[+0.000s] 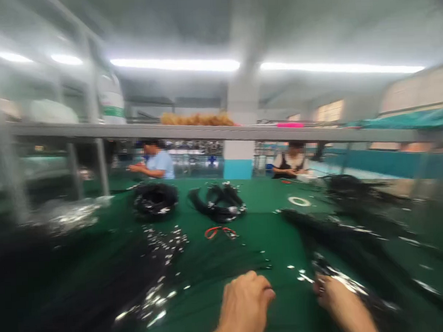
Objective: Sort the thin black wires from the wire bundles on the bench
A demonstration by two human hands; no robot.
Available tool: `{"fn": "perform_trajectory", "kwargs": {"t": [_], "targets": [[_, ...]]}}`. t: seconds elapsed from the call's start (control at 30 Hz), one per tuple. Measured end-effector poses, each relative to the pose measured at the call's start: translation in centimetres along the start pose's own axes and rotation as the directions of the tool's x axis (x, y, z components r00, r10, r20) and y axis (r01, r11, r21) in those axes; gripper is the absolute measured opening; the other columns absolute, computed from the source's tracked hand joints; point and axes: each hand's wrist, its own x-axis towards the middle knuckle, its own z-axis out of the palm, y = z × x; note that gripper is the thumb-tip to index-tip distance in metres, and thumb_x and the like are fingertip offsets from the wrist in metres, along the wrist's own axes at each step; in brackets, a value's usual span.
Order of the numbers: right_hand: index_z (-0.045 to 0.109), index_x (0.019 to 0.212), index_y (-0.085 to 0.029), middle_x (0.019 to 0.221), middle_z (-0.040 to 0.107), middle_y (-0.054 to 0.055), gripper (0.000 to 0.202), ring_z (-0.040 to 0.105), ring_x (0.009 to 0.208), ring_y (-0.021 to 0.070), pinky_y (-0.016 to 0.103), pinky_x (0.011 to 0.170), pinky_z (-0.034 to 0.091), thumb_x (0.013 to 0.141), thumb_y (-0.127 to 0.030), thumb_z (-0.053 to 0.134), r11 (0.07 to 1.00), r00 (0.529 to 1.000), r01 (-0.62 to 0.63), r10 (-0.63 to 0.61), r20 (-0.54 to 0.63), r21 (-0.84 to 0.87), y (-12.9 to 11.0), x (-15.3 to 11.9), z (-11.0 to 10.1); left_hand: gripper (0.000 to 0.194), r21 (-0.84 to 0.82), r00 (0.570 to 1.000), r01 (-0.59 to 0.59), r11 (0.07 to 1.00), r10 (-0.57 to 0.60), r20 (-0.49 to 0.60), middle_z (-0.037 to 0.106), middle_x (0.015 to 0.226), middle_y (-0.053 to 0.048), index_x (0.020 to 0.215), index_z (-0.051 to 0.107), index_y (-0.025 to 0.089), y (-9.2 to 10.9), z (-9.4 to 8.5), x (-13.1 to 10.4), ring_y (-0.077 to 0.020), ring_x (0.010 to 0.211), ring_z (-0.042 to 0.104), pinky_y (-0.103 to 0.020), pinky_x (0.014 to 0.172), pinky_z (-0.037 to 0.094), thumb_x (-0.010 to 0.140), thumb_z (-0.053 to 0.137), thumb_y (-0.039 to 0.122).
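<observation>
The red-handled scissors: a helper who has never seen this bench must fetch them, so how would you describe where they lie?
Start at the green table. Near its middle, just in front of the fanned bundle of black cables, lie the red-handled scissors. They are the only red thing among black cables and silvery connectors.

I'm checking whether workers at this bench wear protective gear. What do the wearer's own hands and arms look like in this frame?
Both are bare. The left hand shows no glove, ring or watch, and its forearm has no sleeve down to the picture's edge. The right hand is also ungloved, with a bare forearm and no wristband visible. The picture is motion-blurred, so small marks or thin jewellery could not be told.
</observation>
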Motion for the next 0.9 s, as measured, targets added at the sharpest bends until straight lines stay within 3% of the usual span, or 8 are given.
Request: {"fn": "perform_trajectory", "kwargs": {"t": [0.1, 0.2, 0.3, 0.43, 0.6, 0.73, 0.83, 0.9], "targets": [[0.061, 0.061, -0.024, 0.062, 0.066, 0.001, 0.028, 0.063, 0.063, 0.0228, 0.028, 0.051, 0.032, 0.052, 0.002, 0.057, 0.990, 0.996, -0.073, 0.078, 0.040, -0.123, -0.2, 0.0, -0.4, 0.026, -0.155, 0.998, -0.052, 0.987, 0.045, -0.049, 0.068, 0.091, -0.005, 0.097, 0.067, 0.019, 1.0, 0.6, 1.6, -0.0217, 0.085, 0.061, -0.031, 0.075, 0.043, 0.088, 0.043, 0.018], [0.062, 0.062, -0.024, 0.063, 0.066, 0.002, 0.029, 0.063, 0.062, 0.0226, 0.028, 0.051, 0.030, 0.054, 0.002, 0.051, 0.984, 0.992, -0.105, 0.114, 0.058, -0.145, -0.5, 0.4, -0.3, 0.028, -0.307, 0.995, -0.094, 0.947, 0.082, -0.052, 0.070, 0.095, -0.002, 0.104, 0.067, 0.021, 1.3, 1.1, 2.9, -0.0179, 0.087, 0.062, -0.024, 0.077, 0.043, 0.086, 0.046, 0.025], [0.061, 0.066, -0.024, 0.062, 0.066, 0.001, 0.029, 0.063, 0.060, 0.0199, 0.026, 0.050, 0.034, 0.066, -0.002, 0.044, 0.993, 0.992, -0.102, 0.106, 0.068, -0.064, -0.9, 0.9, -0.7, 0.027, -0.371, 0.994, -0.109, 0.922, 0.093, -0.060, 0.069, 0.080, 0.001, 0.085, 0.072, 0.022, 1.1, 1.6, 3.4, -0.0165, 0.077, 0.060, -0.022, 0.069, 0.041, 0.084, 0.048, 0.033], [0.058, 0.076, -0.024, 0.066, 0.066, -0.003, 0.025, 0.063, 0.063, 0.0156, 0.023, 0.055, 0.041, 0.075, -0.008, 0.038, 0.994, 0.997, -0.053, 0.046, 0.070, 0.095, -1.3, 1.5, -1.6, 0.041, -0.427, 0.995, -0.082, 0.900, 0.095, 0.009, 0.047, 0.049, 0.004, 0.054, 0.061, 0.016, -0.3, 2.6, 3.4, -0.0122, 0.050, 0.047, -0.021, 0.050, 0.031, 0.083, 0.043, 0.039], [0.062, 0.075, -0.023, 0.075, 0.069, 0.001, 0.022, 0.064, 0.074, 0.0203, 0.028, 0.063, 0.039, 0.075, -0.011, 0.044, 0.991, 0.997, -0.063, 0.057, 0.056, 0.118, -2.1, 1.3, -1.1, 0.037, -0.480, 0.999, -0.036, 0.876, 0.037, -0.006, 0.055, 0.061, 0.001, 0.074, 0.068, 0.014, -1.7, 2.8, 3.3, -0.0148, 0.059, 0.052, -0.023, 0.058, 0.036, 0.082, 0.044, 0.041], [0.065, 0.068, -0.022, 0.077, 0.067, 0.004, 0.021, 0.062, 0.075, 0.0211, 0.027, 0.063, 0.036, 0.066, -0.005, 0.053, 0.990, 0.995, -0.046, 0.033, 0.096, 0.135, -3.0, 1.3, 1.0, 0.043, -0.511, 0.998, -0.011, 0.860, -0.019, -0.053, 0.043, 0.056, 0.004, 0.094, 0.067, 0.012, -1.9, 2.3, 3.5, -0.0139, 0.057, 0.043, -0.023, 0.056, 0.033, 0.083, 0.043, 0.046], [0.059, 0.056, -0.020, 0.067, 0.062, 0.003, 0.021, 0.057, 0.066, 0.0197, 0.027, 0.057, 0.031, 0.061, -0.001, 0.052, 0.984, 0.995, -0.063, 0.048, 0.092, 0.167, -3.3, 1.5, 1.8, 0.044, -0.534, 0.999, -0.020, 0.845, 0.002, -0.034, 0.031, 0.053, 0.007, 0.081, 0.068, 0.014, -1.8, 2.6, 3.5, -0.0106, 0.050, 0.031, -0.021, 0.047, 0.026, 0.084, 0.043, 0.050], [0.056, 0.057, -0.020, 0.061, 0.058, 0.001, 0.021, 0.053, 0.061, 0.0182, 0.028, 0.056, 0.029, 0.065, -0.002, 0.049, 0.973, 0.996, -0.065, 0.051, 0.066, 0.223, -3.4, 1.5, 1.6, 0.046, -0.536, 0.999, -0.039, 0.843, 0.028, -0.029, 0.031, 0.052, 0.007, 0.068, 0.066, 0.014, -1.7, 3.0, 3.4, -0.0097, 0.049, 0.031, -0.021, 0.047, 0.024, 0.084, 0.044, 0.051]]}}
